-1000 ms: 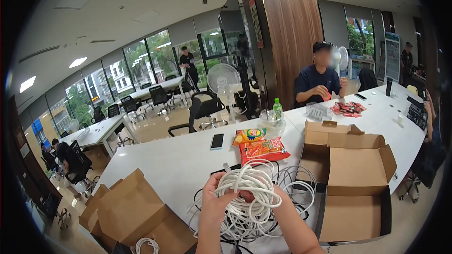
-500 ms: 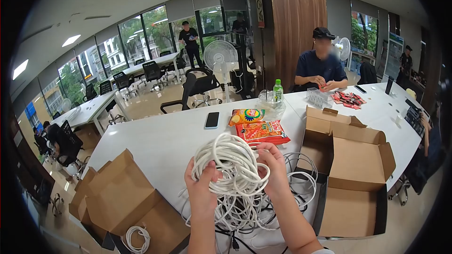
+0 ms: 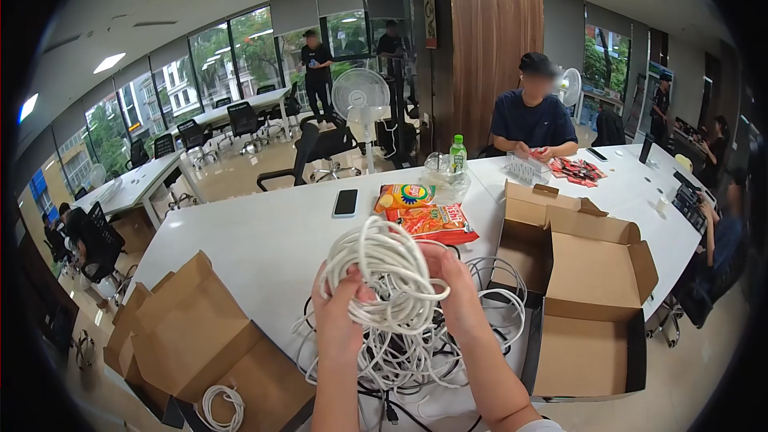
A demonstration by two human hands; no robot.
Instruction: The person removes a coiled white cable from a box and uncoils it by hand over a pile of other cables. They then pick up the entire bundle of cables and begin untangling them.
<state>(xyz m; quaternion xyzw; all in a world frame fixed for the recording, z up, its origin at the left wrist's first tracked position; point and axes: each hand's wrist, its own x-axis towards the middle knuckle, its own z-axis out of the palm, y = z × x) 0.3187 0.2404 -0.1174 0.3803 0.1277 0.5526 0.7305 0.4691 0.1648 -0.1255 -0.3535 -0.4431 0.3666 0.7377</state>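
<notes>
A thick coil of white cable (image 3: pixel 388 272) is held up above the table between both hands. My left hand (image 3: pixel 340 308) wraps round its left side, with the thumb pressed on the front. On the right side my right hand (image 3: pixel 452 284) is closed on the coil, its fingers partly hidden behind the loops. Below them lies a tangled heap of white and black cables (image 3: pixel 408 360). A smaller white coil (image 3: pixel 222 408) rests in the open cardboard box (image 3: pixel 188 336) at the left.
Another open cardboard box (image 3: pixel 592 352) stands at the right. Beyond the coil are snack bags (image 3: pixel 436 224), a phone (image 3: pixel 346 203) and a green bottle (image 3: pixel 458 154). A person (image 3: pixel 534 112) sits across the white table (image 3: pixel 272 232), handling small red packets (image 3: pixel 576 171).
The view has shifted slightly to the right. My right hand's fingers have moved from the coil's near loop to farther behind it. The coil stays held up.
</notes>
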